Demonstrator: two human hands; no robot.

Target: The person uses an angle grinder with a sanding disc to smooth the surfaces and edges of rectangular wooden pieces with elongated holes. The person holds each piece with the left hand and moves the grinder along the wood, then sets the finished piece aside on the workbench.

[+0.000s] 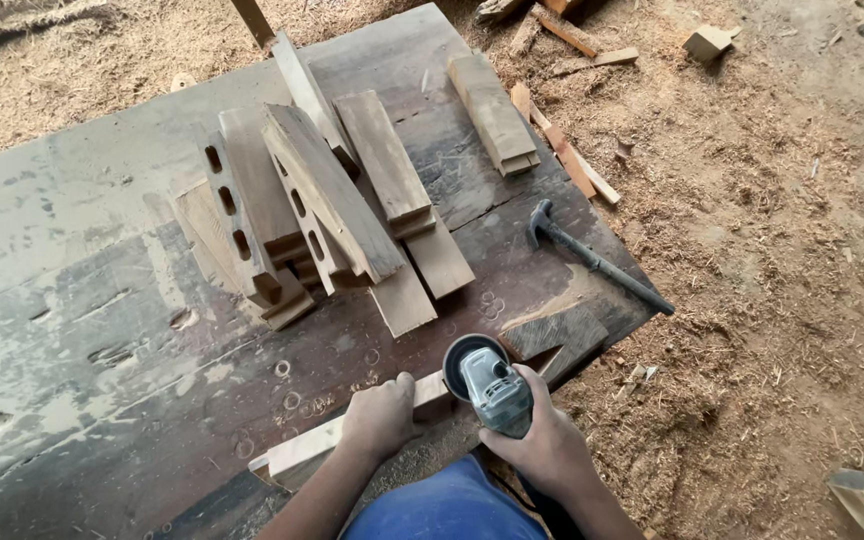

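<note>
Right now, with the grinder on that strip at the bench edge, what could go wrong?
1. The left hand pins the wooden strip close beside the angle grinder in the right hand; a kick could bring the disc to the fingers.
2. The strip lies along the worktable edge with no clamp visible, so it may slide off.
3. The hammer overhangs the table corner and could drop.

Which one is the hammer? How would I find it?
Start at the big worn wooden board lying on the sawdust floor. Go to its right edge, past the pile of pale wooden pieces. The hammer lies there alone, the only dark thing, long-handled with a curved claw head.
</note>
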